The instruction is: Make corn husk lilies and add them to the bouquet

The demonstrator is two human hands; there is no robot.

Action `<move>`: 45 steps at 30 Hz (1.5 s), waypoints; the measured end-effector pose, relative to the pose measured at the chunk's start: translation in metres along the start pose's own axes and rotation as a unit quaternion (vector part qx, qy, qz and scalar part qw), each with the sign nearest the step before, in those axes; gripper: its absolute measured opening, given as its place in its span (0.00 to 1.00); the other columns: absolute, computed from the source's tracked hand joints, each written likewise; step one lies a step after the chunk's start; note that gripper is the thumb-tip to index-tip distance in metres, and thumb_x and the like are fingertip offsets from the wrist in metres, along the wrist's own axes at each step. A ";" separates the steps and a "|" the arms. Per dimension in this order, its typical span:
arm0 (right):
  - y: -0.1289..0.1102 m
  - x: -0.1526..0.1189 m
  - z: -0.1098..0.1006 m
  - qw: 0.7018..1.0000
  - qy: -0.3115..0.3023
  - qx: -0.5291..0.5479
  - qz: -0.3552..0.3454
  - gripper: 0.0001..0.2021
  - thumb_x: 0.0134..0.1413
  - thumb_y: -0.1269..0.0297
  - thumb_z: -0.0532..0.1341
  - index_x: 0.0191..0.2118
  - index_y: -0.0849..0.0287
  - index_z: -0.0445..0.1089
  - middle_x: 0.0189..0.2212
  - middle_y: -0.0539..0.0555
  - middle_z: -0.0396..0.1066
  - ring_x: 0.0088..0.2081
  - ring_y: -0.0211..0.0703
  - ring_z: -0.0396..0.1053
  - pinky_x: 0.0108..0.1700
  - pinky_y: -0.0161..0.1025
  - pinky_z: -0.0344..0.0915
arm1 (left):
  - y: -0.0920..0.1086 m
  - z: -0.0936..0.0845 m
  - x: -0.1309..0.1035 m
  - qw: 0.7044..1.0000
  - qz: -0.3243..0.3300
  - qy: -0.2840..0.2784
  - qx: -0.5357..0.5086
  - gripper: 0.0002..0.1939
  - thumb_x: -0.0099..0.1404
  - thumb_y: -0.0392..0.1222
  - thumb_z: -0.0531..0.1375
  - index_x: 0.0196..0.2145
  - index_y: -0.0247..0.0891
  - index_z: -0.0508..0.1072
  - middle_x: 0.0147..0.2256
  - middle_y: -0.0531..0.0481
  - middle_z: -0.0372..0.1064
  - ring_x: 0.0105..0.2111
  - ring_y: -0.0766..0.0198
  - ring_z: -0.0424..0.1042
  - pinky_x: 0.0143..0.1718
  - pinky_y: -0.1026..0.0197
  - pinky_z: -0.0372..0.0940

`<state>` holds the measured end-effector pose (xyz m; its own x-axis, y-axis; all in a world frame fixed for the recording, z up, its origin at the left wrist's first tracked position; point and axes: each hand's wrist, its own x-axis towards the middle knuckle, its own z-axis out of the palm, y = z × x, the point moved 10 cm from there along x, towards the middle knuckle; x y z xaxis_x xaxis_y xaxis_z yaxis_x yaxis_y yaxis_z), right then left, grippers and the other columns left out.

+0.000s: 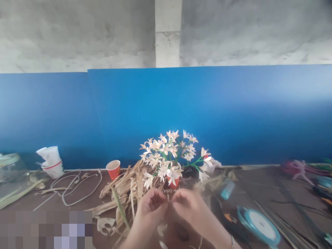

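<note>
Left hand [154, 207] and right hand [188, 209] meet at the fingertips, thumb and finger of each closed in a pinch on a pale sliver [169, 198]; it is too small and blurred to tell exactly what it is. It looks very light, thin and easily creased or torn, so a gentle grip at its ends, with the fingertips only, should suit it best. A bracelet [232, 241] circles the right wrist. Just below the hands, loose pale petals [162, 230] lie on the brown tabletop [192, 238].

Directly beyond the fingers stands a bunch of cream star-shaped artificial flowers [166, 148] on green stems, with a red cup [173, 182] beneath. Dried husks [127, 190] spread beside the left hand, an orange-red paper cup [113, 169] behind them and a white cable [68, 204] farther left. Right of the right forearm lies a spool of light-blue ribbon [259, 226]. A blue partition [166, 100] rises behind everything.
</note>
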<state>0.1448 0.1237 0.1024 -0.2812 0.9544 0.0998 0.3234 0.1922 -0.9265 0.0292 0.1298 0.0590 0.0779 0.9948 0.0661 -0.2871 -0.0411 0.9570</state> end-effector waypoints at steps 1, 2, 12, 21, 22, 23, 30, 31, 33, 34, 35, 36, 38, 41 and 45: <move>0.003 0.001 0.001 1.000 0.000 0.007 0.014 0.05 0.45 0.71 0.55 0.25 0.62 0.67 0.18 0.47 0.66 0.22 0.32 0.62 0.24 0.27 0.57 | 0.001 0.000 0.000 1.000 0.004 -0.002 0.014 0.07 0.49 0.38 0.63 0.24 0.36 0.66 0.19 0.56 0.64 0.18 0.71 0.62 0.20 0.68 0.55; 0.008 0.001 0.001 0.999 -0.001 0.012 0.032 0.04 0.45 0.71 0.55 0.25 0.62 0.67 0.17 0.46 0.65 0.21 0.32 0.60 0.23 0.27 0.56 | 0.002 0.000 -0.001 0.999 0.007 -0.004 0.033 0.06 0.49 0.38 0.63 0.24 0.36 0.67 0.19 0.56 0.63 0.19 0.70 0.62 0.21 0.68 0.55; 0.011 0.002 0.002 0.999 0.007 0.017 0.032 0.04 0.44 0.68 0.58 0.25 0.62 0.68 0.19 0.47 0.65 0.23 0.33 0.61 0.25 0.28 0.56 | 0.032 0.011 -0.006 0.973 0.089 -0.050 0.206 0.04 0.53 0.37 0.59 0.23 0.35 0.71 0.28 0.49 0.65 0.28 0.65 0.64 0.28 0.65 0.58; 0.007 -0.005 0.008 0.999 -0.045 -0.020 0.007 0.04 0.47 0.69 0.57 0.28 0.61 0.70 0.23 0.50 0.71 0.26 0.35 0.65 0.26 0.29 0.59 | -0.016 0.003 -0.011 0.987 -0.147 -0.028 0.056 0.10 0.51 0.46 0.58 0.20 0.37 0.67 0.18 0.56 0.59 0.19 0.69 0.58 0.21 0.66 0.53; 0.004 -0.006 0.008 0.998 -0.049 -0.025 0.000 0.05 0.48 0.69 0.57 0.29 0.61 0.70 0.24 0.50 0.71 0.27 0.36 0.66 0.27 0.29 0.60 | -0.020 0.000 -0.013 0.984 -0.169 -0.017 0.049 0.11 0.51 0.47 0.58 0.21 0.37 0.68 0.18 0.56 0.59 0.19 0.68 0.58 0.21 0.66 0.53; 0.001 -0.007 0.008 0.998 -0.051 -0.027 -0.007 0.05 0.48 0.70 0.57 0.29 0.61 0.70 0.25 0.50 0.72 0.28 0.36 0.66 0.28 0.30 0.60 | -0.022 -0.002 -0.014 0.983 -0.178 -0.006 0.042 0.11 0.50 0.47 0.59 0.21 0.36 0.69 0.17 0.56 0.60 0.19 0.68 0.59 0.21 0.66 0.53; -0.002 -0.008 0.000 0.998 -0.050 -0.041 -0.008 0.04 0.48 0.70 0.57 0.31 0.60 0.69 0.27 0.50 0.72 0.31 0.38 0.68 0.32 0.32 0.63 | -0.005 0.005 -0.015 0.988 -0.147 0.012 -0.049 0.15 0.47 0.48 0.62 0.16 0.36 0.64 0.17 0.58 0.56 0.18 0.71 0.55 0.21 0.68 0.51; -0.003 -0.008 -0.002 0.998 -0.048 -0.046 -0.010 0.05 0.48 0.71 0.56 0.32 0.60 0.69 0.28 0.50 0.72 0.31 0.38 0.68 0.32 0.32 0.63 | -0.004 0.006 -0.015 0.988 -0.144 0.009 -0.052 0.16 0.48 0.48 0.62 0.15 0.36 0.62 0.16 0.58 0.56 0.18 0.72 0.54 0.20 0.68 0.50; -0.006 -0.009 -0.005 0.997 -0.045 -0.057 -0.017 0.06 0.49 0.71 0.55 0.33 0.59 0.69 0.28 0.51 0.72 0.31 0.38 0.68 0.32 0.33 0.63 | -0.004 0.008 -0.015 0.988 -0.144 -0.002 -0.045 0.17 0.50 0.48 0.61 0.15 0.37 0.60 0.14 0.58 0.55 0.15 0.73 0.52 0.18 0.69 0.47; -0.007 -0.009 -0.006 0.997 -0.044 -0.062 -0.021 0.07 0.49 0.71 0.55 0.33 0.59 0.70 0.28 0.51 0.73 0.31 0.38 0.68 0.32 0.33 0.63 | -0.005 0.009 -0.015 0.988 -0.147 -0.008 -0.041 0.17 0.51 0.49 0.60 0.15 0.37 0.59 0.13 0.59 0.54 0.14 0.74 0.50 0.16 0.69 0.45; -0.007 -0.010 -0.007 0.997 -0.042 -0.066 -0.024 0.07 0.49 0.71 0.55 0.33 0.59 0.70 0.29 0.51 0.73 0.31 0.38 0.68 0.32 0.33 0.63 | -0.005 0.009 -0.015 0.988 -0.150 -0.014 -0.039 0.18 0.53 0.49 0.59 0.16 0.38 0.58 0.12 0.59 0.53 0.13 0.75 0.49 0.15 0.69 0.43; -0.007 -0.010 -0.009 0.996 -0.039 -0.070 -0.026 0.07 0.49 0.71 0.55 0.34 0.59 0.70 0.29 0.51 0.73 0.31 0.38 0.68 0.32 0.33 0.63 | -0.005 0.009 -0.015 0.988 -0.149 -0.018 -0.040 0.18 0.54 0.49 0.58 0.16 0.38 0.57 0.11 0.60 0.52 0.12 0.75 0.46 0.15 0.69 0.41; -0.007 -0.009 -0.013 0.996 -0.026 -0.082 -0.029 0.08 0.50 0.70 0.55 0.34 0.58 0.70 0.28 0.51 0.73 0.31 0.39 0.69 0.31 0.33 0.63 | -0.002 0.010 -0.014 0.989 -0.136 -0.029 -0.050 0.19 0.55 0.48 0.57 0.16 0.39 0.54 0.10 0.62 0.48 0.11 0.76 0.43 0.14 0.69 0.38; -0.006 -0.009 -0.020 0.994 -0.002 -0.101 -0.035 0.08 0.50 0.69 0.55 0.35 0.58 0.70 0.28 0.51 0.73 0.32 0.40 0.69 0.31 0.33 0.64 | 0.004 0.010 -0.013 0.990 -0.117 -0.041 -0.062 0.19 0.56 0.48 0.57 0.16 0.40 0.52 0.10 0.62 0.46 0.12 0.76 0.41 0.14 0.69 0.37; -0.007 -0.008 -0.023 0.993 0.007 -0.114 -0.042 0.08 0.50 0.69 0.55 0.34 0.58 0.71 0.30 0.52 0.73 0.34 0.41 0.69 0.35 0.34 0.64 | 0.006 0.011 -0.014 0.992 -0.107 -0.040 -0.049 0.20 0.55 0.49 0.58 0.16 0.40 0.53 0.10 0.63 0.46 0.12 0.76 0.41 0.14 0.68 0.37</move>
<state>0.1652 0.1197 0.1166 -0.3038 0.9357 0.1792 0.4959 0.3159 -0.8089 0.0366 0.1150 0.0665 0.2222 0.9687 -0.1104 -0.3472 0.1845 0.9195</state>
